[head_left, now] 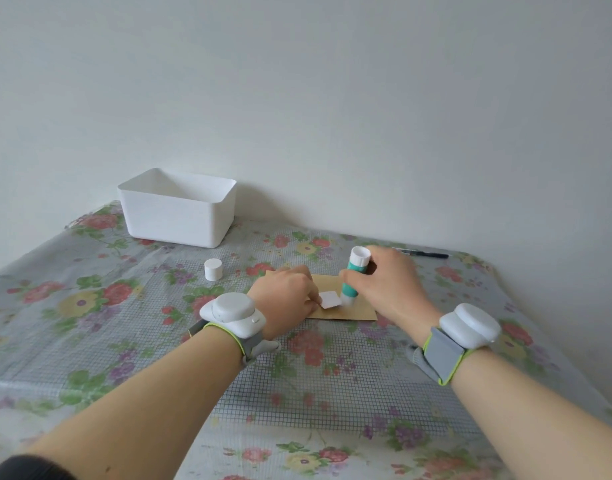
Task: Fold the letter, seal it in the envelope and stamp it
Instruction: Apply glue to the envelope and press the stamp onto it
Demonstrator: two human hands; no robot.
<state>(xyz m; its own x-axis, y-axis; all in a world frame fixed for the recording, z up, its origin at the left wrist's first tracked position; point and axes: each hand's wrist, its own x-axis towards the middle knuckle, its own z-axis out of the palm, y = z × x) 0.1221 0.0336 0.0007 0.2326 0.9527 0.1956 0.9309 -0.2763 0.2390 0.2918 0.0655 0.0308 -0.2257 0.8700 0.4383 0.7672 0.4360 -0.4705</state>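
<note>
Hands over the flowered bench (297,375): left hand (284,299), grip pinching the 9 o'clock edge of the white stamp (330,299); right hand (387,289), grip wrapped round the glue stick (353,277), tip down at the stamp's 3 o'clock edge. The stamp lies on the brown envelope (349,315). Farther off: cap (213,269) at 10 o'clock, bin (176,216) beyond it, pen (426,253) at 1 o'clock. Risk: a dragged stick may crease or shift the light stamp, or smear glue onto the envelope.

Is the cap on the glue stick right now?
No: the white cap stands alone on the tablecloth, while the right hand grips the glue stick tip down.
</note>
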